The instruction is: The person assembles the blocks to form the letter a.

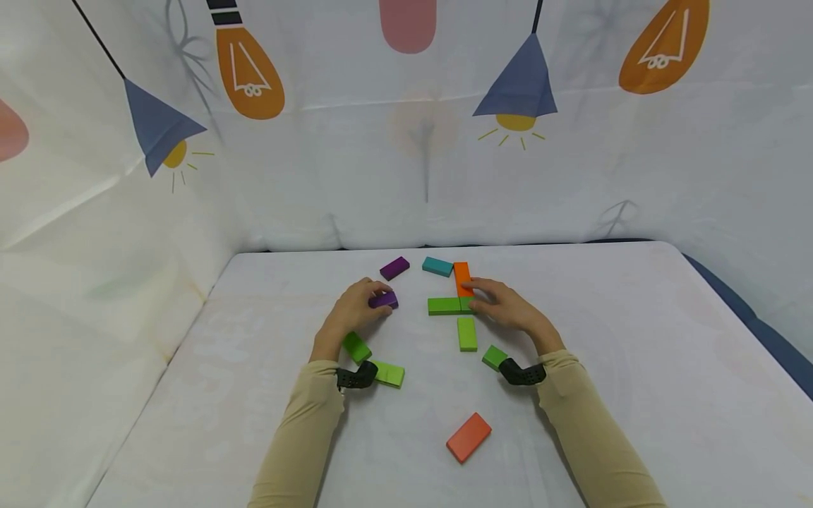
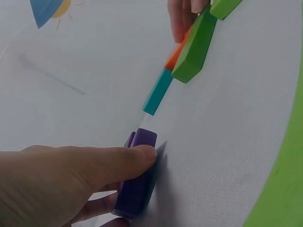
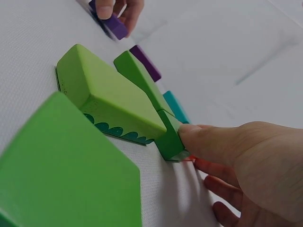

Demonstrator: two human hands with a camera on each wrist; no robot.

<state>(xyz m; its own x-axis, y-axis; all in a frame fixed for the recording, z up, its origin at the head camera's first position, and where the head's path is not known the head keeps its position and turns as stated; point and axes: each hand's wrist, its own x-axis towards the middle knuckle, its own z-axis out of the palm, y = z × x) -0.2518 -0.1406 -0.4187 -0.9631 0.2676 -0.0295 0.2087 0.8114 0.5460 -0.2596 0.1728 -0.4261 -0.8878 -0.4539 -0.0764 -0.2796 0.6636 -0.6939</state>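
In the head view, my left hand [image 1: 358,308] pinches a purple block [image 1: 384,300] between thumb and fingers; the left wrist view shows the thumb on its near face. A second purple block [image 1: 394,268] lies just beyond. My right hand [image 1: 508,308] reaches over the join of an orange block [image 1: 463,279] and a green block row [image 1: 444,306]. Its thumb touches the row's right end, and a fingertip rests at the orange block. A teal block [image 1: 437,266] meets the orange block's far left corner. Below the row lies a light green block [image 1: 466,334].
Near the left wrist lie a green block [image 1: 357,348] and a light green block [image 1: 389,375]. Another green block [image 1: 494,357] is beside the right wrist. A coral block [image 1: 468,437] lies nearer on the white table [image 1: 406,480]. A printed curtain [image 1: 381,169] hangs behind.
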